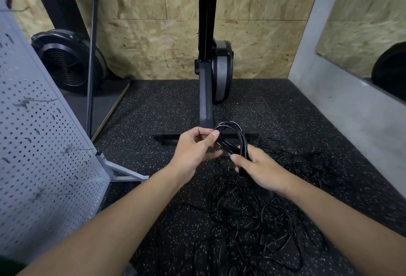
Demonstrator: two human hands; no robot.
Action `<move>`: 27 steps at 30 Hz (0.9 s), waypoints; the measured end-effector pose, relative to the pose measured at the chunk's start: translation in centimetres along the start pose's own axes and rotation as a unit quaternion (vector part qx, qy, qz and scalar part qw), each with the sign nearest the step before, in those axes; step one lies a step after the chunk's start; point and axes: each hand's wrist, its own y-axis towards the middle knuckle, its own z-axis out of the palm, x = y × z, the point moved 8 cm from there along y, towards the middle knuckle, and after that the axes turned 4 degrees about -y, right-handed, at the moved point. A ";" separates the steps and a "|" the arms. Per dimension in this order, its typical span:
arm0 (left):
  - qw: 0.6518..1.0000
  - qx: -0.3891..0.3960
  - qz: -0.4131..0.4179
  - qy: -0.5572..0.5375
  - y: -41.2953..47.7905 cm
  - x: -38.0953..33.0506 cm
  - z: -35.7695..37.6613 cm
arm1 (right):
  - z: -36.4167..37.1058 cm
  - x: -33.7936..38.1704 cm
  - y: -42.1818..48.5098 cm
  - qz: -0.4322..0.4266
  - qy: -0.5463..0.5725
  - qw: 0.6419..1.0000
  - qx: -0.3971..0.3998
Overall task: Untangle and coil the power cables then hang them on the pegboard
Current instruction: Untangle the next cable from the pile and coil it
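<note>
A: What stands left of the fingers?
B: A grey pegboard (39,143), tilted, well to the left of the left hand (193,150).
A: And that hand's fingers?
B: Together, thumb and forefinger pinching the left side of a black cable loop (236,131), which arches just above them.
A: The right hand (262,171)?
B: Its fingers are clamped round the gathered strands at the foot of the same loop.
A: The other cables?
B: A tangled pile (252,220) lies on the speckled floor (153,110), below and right of the right fingers, with strands running up toward that grip.
</note>
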 end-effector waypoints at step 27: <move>0.826 0.323 0.082 0.455 -2.4 7.3 5.9 | -2.5 8.2 -2.2 -0.035 0.440 0.896 0.052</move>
